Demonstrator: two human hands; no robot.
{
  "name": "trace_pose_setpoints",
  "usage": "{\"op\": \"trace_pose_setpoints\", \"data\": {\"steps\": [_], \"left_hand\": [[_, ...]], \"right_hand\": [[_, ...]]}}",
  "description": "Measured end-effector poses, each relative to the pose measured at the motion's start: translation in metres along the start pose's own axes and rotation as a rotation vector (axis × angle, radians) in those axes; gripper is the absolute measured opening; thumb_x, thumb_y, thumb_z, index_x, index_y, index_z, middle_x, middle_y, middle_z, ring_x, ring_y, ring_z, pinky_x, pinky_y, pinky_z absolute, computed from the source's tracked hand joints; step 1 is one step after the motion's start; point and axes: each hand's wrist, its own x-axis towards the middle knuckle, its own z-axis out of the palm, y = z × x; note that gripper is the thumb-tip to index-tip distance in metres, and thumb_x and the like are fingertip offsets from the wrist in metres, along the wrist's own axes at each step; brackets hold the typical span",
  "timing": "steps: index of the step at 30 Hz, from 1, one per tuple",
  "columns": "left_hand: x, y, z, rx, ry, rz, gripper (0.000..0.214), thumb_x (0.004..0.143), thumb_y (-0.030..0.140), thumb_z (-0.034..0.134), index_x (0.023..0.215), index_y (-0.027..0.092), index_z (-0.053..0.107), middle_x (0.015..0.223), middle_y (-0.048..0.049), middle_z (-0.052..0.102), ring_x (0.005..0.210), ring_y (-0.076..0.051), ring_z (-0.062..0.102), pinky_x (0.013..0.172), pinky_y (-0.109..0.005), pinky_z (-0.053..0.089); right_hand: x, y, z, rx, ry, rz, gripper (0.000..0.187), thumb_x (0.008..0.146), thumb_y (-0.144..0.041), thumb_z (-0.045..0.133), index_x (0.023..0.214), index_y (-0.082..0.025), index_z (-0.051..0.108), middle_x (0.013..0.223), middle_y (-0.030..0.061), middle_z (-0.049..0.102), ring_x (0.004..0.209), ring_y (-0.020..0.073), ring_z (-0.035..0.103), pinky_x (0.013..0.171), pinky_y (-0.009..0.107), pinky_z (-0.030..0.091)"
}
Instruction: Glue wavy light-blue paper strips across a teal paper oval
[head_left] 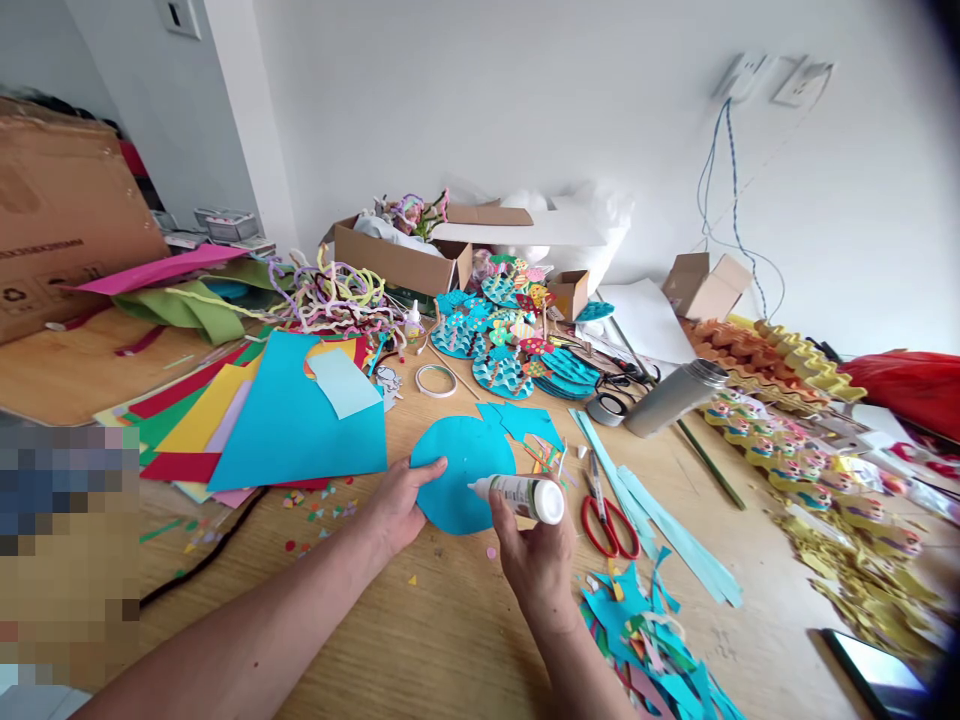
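Well, hands (397, 508) hold round paper (454, 460) (plus plastic bottle (521, 495)).

A large cardboard box (71, 215) sits far left, a metal flask (670, 402) and a phone (876, 676) at right.

Brightly lit, stretched edges, dark right corners

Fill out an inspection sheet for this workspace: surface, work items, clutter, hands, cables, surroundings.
Surface: wooden table, with scattered paper bits.
Work items: rounded blue paper; white bottle, its tip over the paper, contact unclear.
Clutter: blue scraps, red-handled scissors, silver flask.
Hands: left hand pinches the paper's left edge; right hand holds the bottle tilted.
Cables: blue cable hanging from a wall socket.
Surroundings: white wall behind, cardboard box at left.
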Motion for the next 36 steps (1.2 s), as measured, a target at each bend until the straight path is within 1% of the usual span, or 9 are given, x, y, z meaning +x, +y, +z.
{"op": "trace_pose_setpoints", "data": {"steps": [8,16,20,25,27,30,36], "left_hand": [[-0.0001,-0.0015,-0.0001,-0.01,0.011,-0.008,0.033,0.066,0.02,0.078,0.096,0.01,0.069,0.096,-0.0146,0.073,0.096,-0.032,0.068,0.082,-0.041,0.055],[0.0006,-0.0029,-0.001,-0.002,0.008,0.004,0.026,0.068,0.018,0.076,0.093,0.01,0.07,0.092,-0.0143,0.074,0.091,-0.031,0.069,0.08,-0.04,0.056],[0.0014,-0.0032,-0.0014,-0.002,0.018,0.003,0.024,0.069,0.017,0.074,0.091,0.01,0.069,0.091,-0.0145,0.074,0.09,-0.031,0.07,0.08,-0.04,0.056],[0.0012,-0.0023,-0.0003,-0.01,0.061,0.005,0.024,0.069,0.015,0.073,0.092,0.009,0.069,0.088,-0.0144,0.074,0.088,-0.03,0.07,0.079,-0.04,0.056],[0.0006,-0.0018,0.0005,-0.015,0.072,0.007,0.025,0.068,0.015,0.074,0.092,0.009,0.069,0.088,-0.0144,0.074,0.088,-0.03,0.07,0.079,-0.04,0.056],[-0.0004,-0.0013,0.0015,-0.019,0.073,0.01,0.025,0.067,0.015,0.076,0.09,0.009,0.069,0.087,-0.0142,0.074,0.088,-0.03,0.07,0.078,-0.04,0.056],[-0.001,-0.0013,0.0019,-0.017,0.065,0.001,0.018,0.069,0.014,0.073,0.086,0.009,0.069,0.084,-0.014,0.074,0.084,-0.03,0.071,0.076,-0.039,0.056]], "right_hand": [[-0.002,0.0013,0.0005,0.014,-0.056,-0.024,0.017,0.084,-0.03,0.063,0.088,-0.021,0.05,0.075,-0.0009,0.053,0.062,0.0136,0.055,0.051,0.026,0.047],[0.0003,-0.0028,0.0001,0.006,-0.072,-0.049,0.017,0.085,-0.029,0.062,0.084,-0.021,0.048,0.072,-0.0031,0.047,0.059,0.0118,0.049,0.051,0.025,0.045],[0.0007,-0.0027,0.0003,-0.007,-0.075,-0.051,0.017,0.085,-0.03,0.061,0.084,-0.02,0.048,0.071,-0.0032,0.047,0.058,0.0113,0.048,0.049,0.024,0.043],[-0.001,-0.0001,0.0006,0.011,-0.016,-0.031,0.017,0.085,-0.03,0.062,0.088,-0.02,0.049,0.074,-0.0019,0.052,0.06,0.0122,0.051,0.051,0.025,0.045],[-0.0017,0.0002,0.001,0.01,-0.024,-0.012,0.017,0.084,-0.03,0.062,0.087,-0.02,0.049,0.073,-0.0019,0.052,0.06,0.0125,0.052,0.052,0.025,0.046],[-0.0022,-0.0001,0.0019,0.006,-0.045,-0.022,0.017,0.085,-0.03,0.062,0.086,-0.02,0.048,0.073,-0.0022,0.05,0.062,0.0128,0.052,0.052,0.026,0.045],[-0.003,0.0002,0.0037,0.006,-0.071,-0.036,0.017,0.086,-0.028,0.061,0.085,-0.021,0.046,0.071,-0.0038,0.045,0.058,0.0111,0.046,0.051,0.025,0.041]]}}
